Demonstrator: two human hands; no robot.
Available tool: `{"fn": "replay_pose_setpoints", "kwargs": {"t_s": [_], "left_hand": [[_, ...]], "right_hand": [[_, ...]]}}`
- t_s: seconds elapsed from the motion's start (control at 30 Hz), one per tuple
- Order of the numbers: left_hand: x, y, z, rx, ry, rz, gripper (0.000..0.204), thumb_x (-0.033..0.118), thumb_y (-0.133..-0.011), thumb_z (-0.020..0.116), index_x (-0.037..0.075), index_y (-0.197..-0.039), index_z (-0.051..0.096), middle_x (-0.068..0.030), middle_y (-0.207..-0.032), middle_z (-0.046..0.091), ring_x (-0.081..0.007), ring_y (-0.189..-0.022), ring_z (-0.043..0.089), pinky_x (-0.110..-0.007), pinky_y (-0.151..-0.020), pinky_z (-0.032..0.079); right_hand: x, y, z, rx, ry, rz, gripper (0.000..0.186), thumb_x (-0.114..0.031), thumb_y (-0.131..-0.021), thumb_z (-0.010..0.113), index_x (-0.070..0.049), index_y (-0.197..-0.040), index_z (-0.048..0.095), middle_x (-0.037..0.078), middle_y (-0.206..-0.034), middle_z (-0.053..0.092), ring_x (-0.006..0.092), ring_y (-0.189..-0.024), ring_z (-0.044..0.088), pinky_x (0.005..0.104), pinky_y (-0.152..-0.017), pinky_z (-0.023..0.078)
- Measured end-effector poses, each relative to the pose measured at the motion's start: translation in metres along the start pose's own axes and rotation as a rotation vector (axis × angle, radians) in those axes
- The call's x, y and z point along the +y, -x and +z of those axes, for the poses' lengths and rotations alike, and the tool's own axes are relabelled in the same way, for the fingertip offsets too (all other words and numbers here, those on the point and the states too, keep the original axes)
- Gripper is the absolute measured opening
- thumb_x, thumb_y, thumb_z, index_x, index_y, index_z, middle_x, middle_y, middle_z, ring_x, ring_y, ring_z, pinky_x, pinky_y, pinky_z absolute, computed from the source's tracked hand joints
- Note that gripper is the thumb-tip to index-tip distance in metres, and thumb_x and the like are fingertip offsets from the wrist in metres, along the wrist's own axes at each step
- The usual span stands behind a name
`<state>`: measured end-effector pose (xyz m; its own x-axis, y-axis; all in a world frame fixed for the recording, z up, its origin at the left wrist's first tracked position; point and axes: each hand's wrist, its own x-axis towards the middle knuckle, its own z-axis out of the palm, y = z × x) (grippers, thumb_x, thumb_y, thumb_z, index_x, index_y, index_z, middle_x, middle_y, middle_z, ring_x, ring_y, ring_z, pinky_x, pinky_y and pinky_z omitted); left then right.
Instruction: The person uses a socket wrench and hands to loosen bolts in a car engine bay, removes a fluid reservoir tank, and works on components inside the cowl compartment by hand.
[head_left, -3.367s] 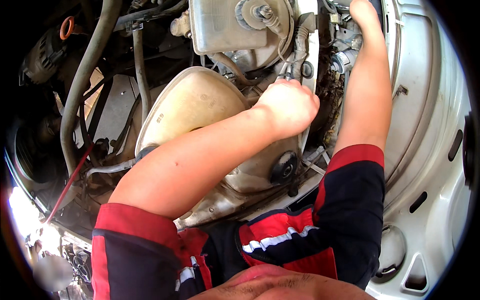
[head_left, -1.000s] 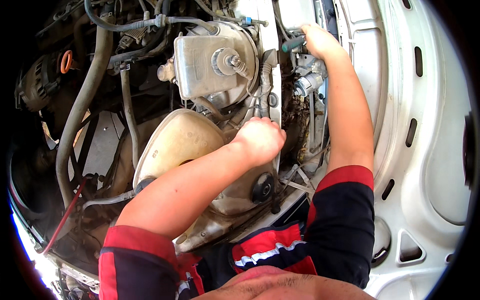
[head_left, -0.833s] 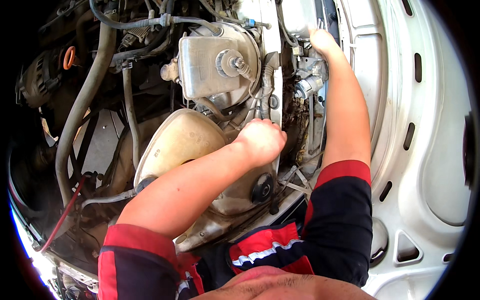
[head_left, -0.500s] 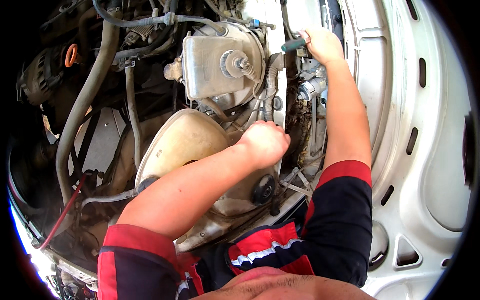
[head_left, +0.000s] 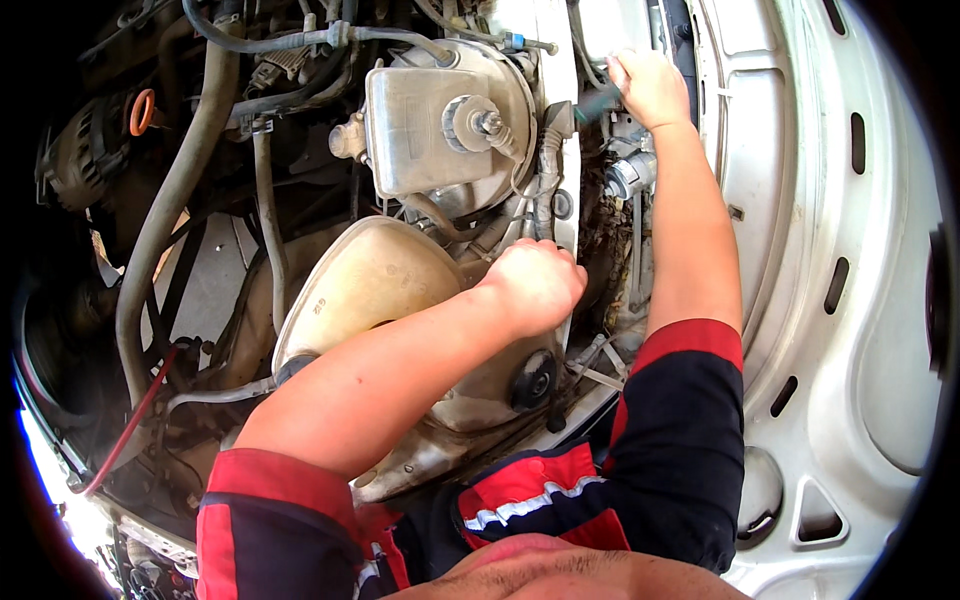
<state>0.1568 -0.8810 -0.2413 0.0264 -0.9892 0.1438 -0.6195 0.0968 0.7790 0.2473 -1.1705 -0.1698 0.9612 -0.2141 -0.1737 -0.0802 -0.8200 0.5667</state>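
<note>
My left hand (head_left: 532, 283) is closed, knuckles up, at the hoses beside the metal rail, right of the beige plastic tank (head_left: 362, 275); what its curled fingers grip is hidden. Higher up at the right, my right hand (head_left: 650, 88) grips a green-handled tool (head_left: 598, 103), blurred by motion and angled toward the lower left, its working end unclear. Just below that hand are a silver cylindrical motor (head_left: 628, 178) and small fittings. A translucent reservoir (head_left: 425, 135) with a cap sits left of both, above my left hand.
A crowded engine bay fills the left, with thick hoses (head_left: 190, 150), an orange dipstick loop (head_left: 142, 112) and a red thin rod (head_left: 130, 420). A white slotted body panel (head_left: 840, 350) curves along the right, beside my right arm.
Since the earliest frame the view has shifted, bringing more of the upper bay in. My right hand has repeatedly turned the tool, its green handle hidden, then visible. My left hand stays closed in place.
</note>
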Motion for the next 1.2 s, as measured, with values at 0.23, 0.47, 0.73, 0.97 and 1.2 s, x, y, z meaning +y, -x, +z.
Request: {"fn": "replay_pose_setpoints", "kwargs": {"t_s": [0.23, 0.47, 0.73, 0.97, 1.2], "left_hand": [[0.009, -0.011, -0.003, 0.057, -0.009, 0.040, 0.020, 0.016, -0.084, 0.057, 0.008, -0.099, 0.068, -0.0084, -0.095, 0.068, -0.0265, -0.095, 0.067, -0.039, -0.080, 0.053], [0.001, 0.001, -0.001, 0.011, 0.011, -0.012, 0.020, 0.015, -0.084, 0.058, 0.008, -0.100, 0.069, -0.0099, -0.098, 0.069, -0.0269, -0.097, 0.067, -0.040, -0.082, 0.054], [0.004, -0.005, -0.003, -0.008, 0.006, 0.004, 0.021, 0.014, -0.085, 0.058, 0.007, -0.101, 0.070, -0.0105, -0.102, 0.070, -0.0268, -0.099, 0.067, -0.039, -0.083, 0.054], [-0.002, 0.005, 0.002, -0.014, -0.005, -0.015, 0.020, 0.016, -0.083, 0.057, 0.008, -0.098, 0.068, -0.0092, -0.097, 0.068, -0.0267, -0.095, 0.066, -0.040, -0.081, 0.053], [-0.001, 0.001, 0.002, 0.000, -0.033, -0.002, 0.020, 0.016, -0.083, 0.058, 0.008, -0.097, 0.069, -0.0085, -0.096, 0.069, -0.0261, -0.094, 0.067, -0.039, -0.080, 0.054]], "right_hand": [[0.070, -0.046, 0.025, -0.403, -0.176, 0.643, 0.044, -0.024, -0.091, 0.044, -0.008, -0.126, 0.066, 0.022, -0.132, 0.061, 0.0384, -0.126, 0.056, 0.0459, -0.105, 0.043], [0.002, -0.004, -0.012, -0.148, 0.035, -0.040, 0.042, -0.037, -0.096, 0.046, -0.010, -0.118, 0.069, 0.018, -0.125, 0.065, 0.0357, -0.120, 0.059, 0.0435, -0.101, 0.046], [0.039, -0.059, 0.028, -0.457, -0.145, 0.587, 0.043, -0.024, -0.092, 0.042, -0.007, -0.122, 0.067, 0.020, -0.132, 0.060, 0.0374, -0.125, 0.056, 0.0450, -0.104, 0.044], [0.004, 0.004, 0.005, 0.051, 0.025, -0.023, 0.023, -0.028, -0.092, 0.055, -0.008, -0.091, 0.066, 0.013, -0.106, 0.069, 0.0364, -0.104, 0.063, 0.0487, -0.088, 0.049], [0.023, -0.029, 0.014, -0.608, -0.501, 0.754, 0.037, -0.021, -0.086, 0.045, 0.003, -0.103, 0.069, 0.023, -0.113, 0.069, 0.0387, -0.105, 0.066, 0.0441, -0.091, 0.051]]}}
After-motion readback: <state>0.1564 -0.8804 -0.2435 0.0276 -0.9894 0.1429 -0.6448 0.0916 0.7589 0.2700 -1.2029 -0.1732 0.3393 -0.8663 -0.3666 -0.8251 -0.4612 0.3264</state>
